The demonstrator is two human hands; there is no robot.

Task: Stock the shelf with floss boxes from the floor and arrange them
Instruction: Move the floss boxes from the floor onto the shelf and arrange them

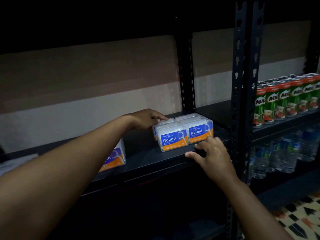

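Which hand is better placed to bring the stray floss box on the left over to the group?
Left: its arm already passes directly over the stray box; the right hand is beyond the group.

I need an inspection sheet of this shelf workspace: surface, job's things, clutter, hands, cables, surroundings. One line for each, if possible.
Surface: dark shelf board, bare at the front edge.
Job's things: grouped floss boxes stand in two rows, labels forward; a single floss box stands apart to the left, partly hidden by the forearm.
Clutter: nothing seen.
Hands: left hand touches the group's back left top; right hand rests at the shelf edge, fingertips at the front right box.
Cables: nothing seen.
Surroundings: Milo cans on the neighbouring shelf, water bottles below, patterned floor.
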